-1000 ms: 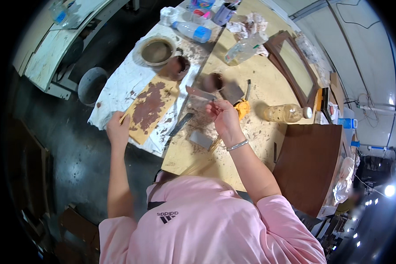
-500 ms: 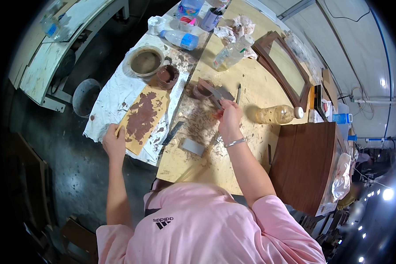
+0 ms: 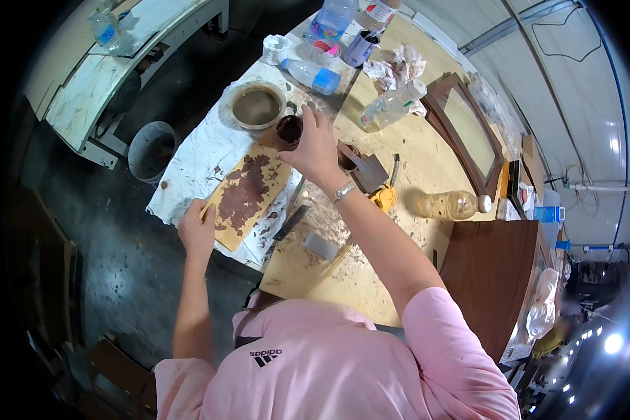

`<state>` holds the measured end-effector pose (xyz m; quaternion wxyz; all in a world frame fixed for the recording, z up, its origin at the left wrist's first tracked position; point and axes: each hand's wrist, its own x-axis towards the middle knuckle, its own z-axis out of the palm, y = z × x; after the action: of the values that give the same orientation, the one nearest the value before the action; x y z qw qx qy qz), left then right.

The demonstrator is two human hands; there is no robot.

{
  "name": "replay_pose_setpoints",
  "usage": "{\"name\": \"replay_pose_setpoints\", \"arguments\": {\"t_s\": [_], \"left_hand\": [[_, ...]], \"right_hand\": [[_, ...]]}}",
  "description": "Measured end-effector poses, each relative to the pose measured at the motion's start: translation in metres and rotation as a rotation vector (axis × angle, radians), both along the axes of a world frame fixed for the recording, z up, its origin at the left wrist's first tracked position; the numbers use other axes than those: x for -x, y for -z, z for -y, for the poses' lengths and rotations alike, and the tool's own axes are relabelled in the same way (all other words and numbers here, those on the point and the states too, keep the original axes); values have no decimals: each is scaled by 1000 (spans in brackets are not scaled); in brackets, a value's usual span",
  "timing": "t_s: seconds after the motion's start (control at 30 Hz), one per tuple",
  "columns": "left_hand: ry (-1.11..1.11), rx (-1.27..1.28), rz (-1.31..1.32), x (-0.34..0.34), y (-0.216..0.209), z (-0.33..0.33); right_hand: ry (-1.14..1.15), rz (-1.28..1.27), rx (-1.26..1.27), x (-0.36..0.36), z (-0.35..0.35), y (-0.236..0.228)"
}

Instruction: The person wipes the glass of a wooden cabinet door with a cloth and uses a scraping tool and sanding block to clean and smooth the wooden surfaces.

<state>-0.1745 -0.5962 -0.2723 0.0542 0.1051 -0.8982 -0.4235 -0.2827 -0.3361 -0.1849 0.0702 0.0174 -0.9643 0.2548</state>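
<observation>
My left hand [image 3: 197, 229] pinches the near left edge of a yellowish board [image 3: 235, 240] smeared with reddish-brown paste. The board lies tilted on a white, stained cloth [image 3: 177, 185]. My right hand [image 3: 316, 150] reaches across to a small dark-brown cup [image 3: 289, 130] at the board's far end. Its thumb and fingers are spread around the cup; whether they touch it is unclear. Beyond the cup stands a round basin [image 3: 258, 105] of murky liquid. Right of my wrist lies a grey scraper blade [image 3: 372, 175], with a second small brown cup [image 3: 346, 152] partly hidden beside it.
A bottle of yellowish liquid [image 3: 452, 205] lies on the right, near a brown wooden cabinet [image 3: 479, 273]. A clear bottle [image 3: 392, 106], a blue-labelled bottle [image 3: 313, 75] and crumpled tissue [image 3: 401, 63] are farther back. A grey block [image 3: 321, 246] rests near the table's front.
My right hand has let go of the scraper and moved left to the small dark-brown cup. An orange-yellow piece now shows beside the scraper. My left hand stays on the board's edge.
</observation>
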Motion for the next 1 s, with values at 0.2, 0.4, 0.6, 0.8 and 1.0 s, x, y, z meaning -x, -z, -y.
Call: {"name": "replay_pose_setpoints", "arguments": {"t_s": [0.2, 0.4, 0.6, 0.8, 1.0], "left_hand": [[23, -125, -37, 1, -8, 4], [-21, -146, -126, -12, -33, 22], [-77, -210, -102, -40, -68, 72], [-348, -361, -151, -57, -84, 139], [-495, -285, -195, -16, -29, 216]], "right_hand": [[-36, 160, -51, 25, 4, 9], [11, 53, 45, 24, -9, 5], [-14, -9, 48, 21, -12, -10], [-74, 25, -17, 9, -7, 2], [-113, 106, -71, 4, 0, 12]]}}
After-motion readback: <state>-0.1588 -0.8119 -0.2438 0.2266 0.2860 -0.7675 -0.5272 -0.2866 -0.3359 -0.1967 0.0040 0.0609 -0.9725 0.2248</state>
